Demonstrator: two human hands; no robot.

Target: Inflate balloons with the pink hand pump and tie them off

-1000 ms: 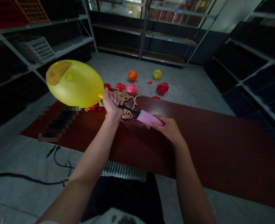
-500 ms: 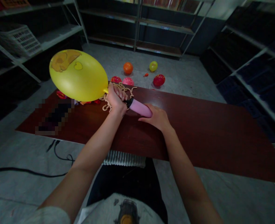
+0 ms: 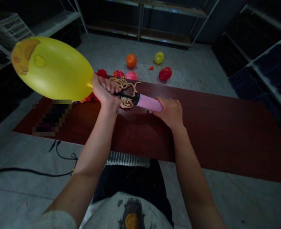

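the glossy yellow oval balloon (image 3: 59, 70) is above the left part of the dark red-brown table (image 3: 226, 127), its long axis slanting, neck pointing right and downward into the left hand (image 3: 104, 90), which is folded firmly. the right hand (image 3: 171, 111) curls around a pink cylindrical pump (image 3: 149, 103), whose black rod (image 3: 125, 94) points up-left.

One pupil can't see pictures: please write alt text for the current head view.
A person's left hand holds an inflated yellow balloon by its neck, along with the black end of a pink hand pump whose body the right hand grips. Below is a red-brown table with tangled tan strands; beyond, more balloons lie on the floor.
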